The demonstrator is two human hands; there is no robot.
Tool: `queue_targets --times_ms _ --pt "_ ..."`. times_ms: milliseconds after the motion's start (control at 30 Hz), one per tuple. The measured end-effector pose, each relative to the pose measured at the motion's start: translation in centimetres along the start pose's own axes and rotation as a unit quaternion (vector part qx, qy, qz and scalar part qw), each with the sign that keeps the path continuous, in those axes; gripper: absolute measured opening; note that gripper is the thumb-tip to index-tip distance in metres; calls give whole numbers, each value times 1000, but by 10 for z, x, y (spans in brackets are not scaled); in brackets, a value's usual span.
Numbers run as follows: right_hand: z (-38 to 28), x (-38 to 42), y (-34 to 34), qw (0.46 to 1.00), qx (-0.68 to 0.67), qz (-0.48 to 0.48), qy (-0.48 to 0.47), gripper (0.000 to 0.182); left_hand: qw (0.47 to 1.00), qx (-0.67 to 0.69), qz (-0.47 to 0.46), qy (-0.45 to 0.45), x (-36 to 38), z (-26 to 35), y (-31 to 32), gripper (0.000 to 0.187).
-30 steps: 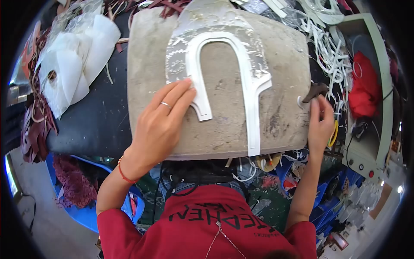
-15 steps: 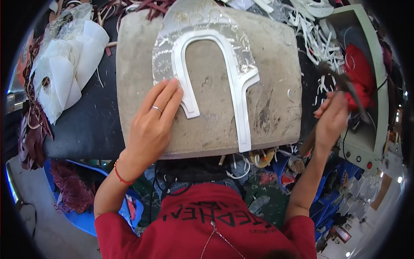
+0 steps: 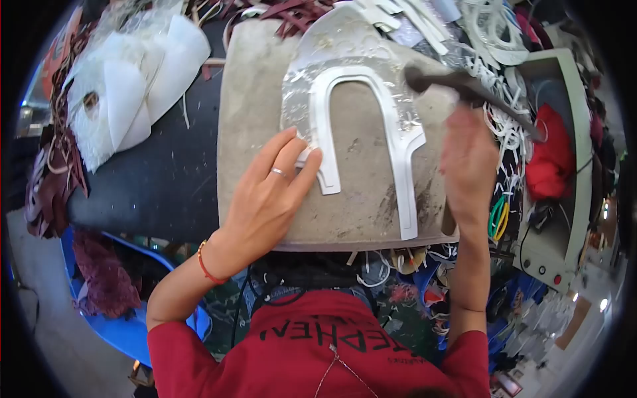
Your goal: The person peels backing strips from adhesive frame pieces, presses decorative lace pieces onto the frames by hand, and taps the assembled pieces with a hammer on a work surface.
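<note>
A white U-shaped cut piece (image 3: 320, 123) with a narrow stepped border lies on the grey slab, its curve at the far side. Beneath its upper part is a clear, crinkled plastic-like sheet (image 3: 302, 86). My left hand (image 3: 265, 192) rests palm down, fingers stretched and slightly apart, with fingertips at the left leg of the piece; its thumb is hidden. My right hand (image 3: 470, 159), blurred, is closed round the handle of a hammer (image 3: 464, 83). The dark hammer head is raised over the slab's right side, to the right of the curve.
The thick grey slab (image 3: 255, 73) sits on a black work surface (image 3: 159, 179). White sheets (image 3: 126, 99) lie at the left, and white strips (image 3: 507, 132) pile up at the right. A red cloth (image 3: 552, 152) sits in a pale metal housing (image 3: 564, 73). Dark red scraps (image 3: 298, 16) lie at the back.
My right hand has swung the hammer leftward and up, from beside the red cloth to above the slab. My left fingers have shifted slightly on the left leg. The whole view has shifted.
</note>
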State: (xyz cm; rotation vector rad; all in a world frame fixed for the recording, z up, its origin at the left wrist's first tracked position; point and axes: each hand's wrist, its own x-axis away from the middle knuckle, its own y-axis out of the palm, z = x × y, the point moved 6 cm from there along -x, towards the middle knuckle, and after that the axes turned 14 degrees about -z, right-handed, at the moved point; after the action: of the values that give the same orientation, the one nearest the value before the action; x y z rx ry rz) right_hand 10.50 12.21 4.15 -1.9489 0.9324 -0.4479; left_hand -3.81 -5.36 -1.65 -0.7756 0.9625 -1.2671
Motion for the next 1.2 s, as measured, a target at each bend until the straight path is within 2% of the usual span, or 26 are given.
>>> queue_targets --times_ms 33,67,100,167,300,367,400,433,500,533,567,633,667,733,800,833,900,933,967,1000,1100,1167,1200 --pt "-9 -3 -4 997 -76 26 21 32 999 -32 -11 -9 3 0 0 47" --pt "-22 -11 3 997 -74 5 33 31 997 -68 -20 -11 3 0 -2 46" --pt "-31 -23 23 994 -16 -40 -99 35 994 -101 -33 -9 5 2 -2 45" --pt "-28 -45 56 983 124 -132 -32 39 996 -83 -35 -6 8 4 -3 42" --pt "-68 -36 25 998 -31 -25 -48 38 998 -60 7 -16 14 2 -3 39" --pt "-51 -37 66 982 103 -140 -69 35 999 -46 -17 -24 19 6 -4 40" --pt "-53 -35 63 982 103 -143 -68 33 999 -37 -21 -26 20 6 -4 41" --pt "-58 -38 58 981 107 -141 -75 31 999 -31 -15 -31 17 3 -5 41" --pt "-75 -15 40 991 -6 -108 -75 26 998 -45 3 -47 21 -1 -6 42" --pt "-79 3 31 994 -65 -56 -67 22 997 -50 9 -55 23 -2 -6 43" --pt "-85 16 29 987 -5 -3 -160 20 997 -54 13 -62 27 -2 -5 44" --pt "-69 35 66 965 123 -190 -134 21 997 -36 21 -72 28 -4 -7 40" --pt "-61 38 67 974 79 -185 -102 21 997 -27 28 -73 27 -4 -9 39" --pt "-77 37 45 982 26 -117 -147 21 996 58 31 -63 25 -18 -16 36" --pt "-83 49 38 987 -46 -76 -132 20 990 115 39 -64 29 -30 -23 32" --pt "-82 52 47 985 -24 -108 -136 20 990 109 52 -73 27 -35 -27 31" --pt "-68 51 85 958 101 -250 -96 19 989 93 85 -80 17 -46 -36 30" --pt "-78 46 71 959 90 -234 -133 18 989 87 98 -63 7 -50 -40 28" --pt "-77 49 59 973 33 -185 -132 18 989 91 104 -53 -5 -56 -41 27" --pt "-73 59 47 982 -26 -143 -124 18 988 102 103 -50 -16 -60 -39 29" --pt "-53 83 41 988 -78 -121 -48 20 990 57 123 -38 -52 -70 -27 44" --pt "-37 85 65 970 76 -226 -42 23 993 -2 116 -17 -71 -67 -18 59" --pt "-42 82 54 966 101 -235 -45 23 994 -35 105 -11 -79 -67 -13 66"
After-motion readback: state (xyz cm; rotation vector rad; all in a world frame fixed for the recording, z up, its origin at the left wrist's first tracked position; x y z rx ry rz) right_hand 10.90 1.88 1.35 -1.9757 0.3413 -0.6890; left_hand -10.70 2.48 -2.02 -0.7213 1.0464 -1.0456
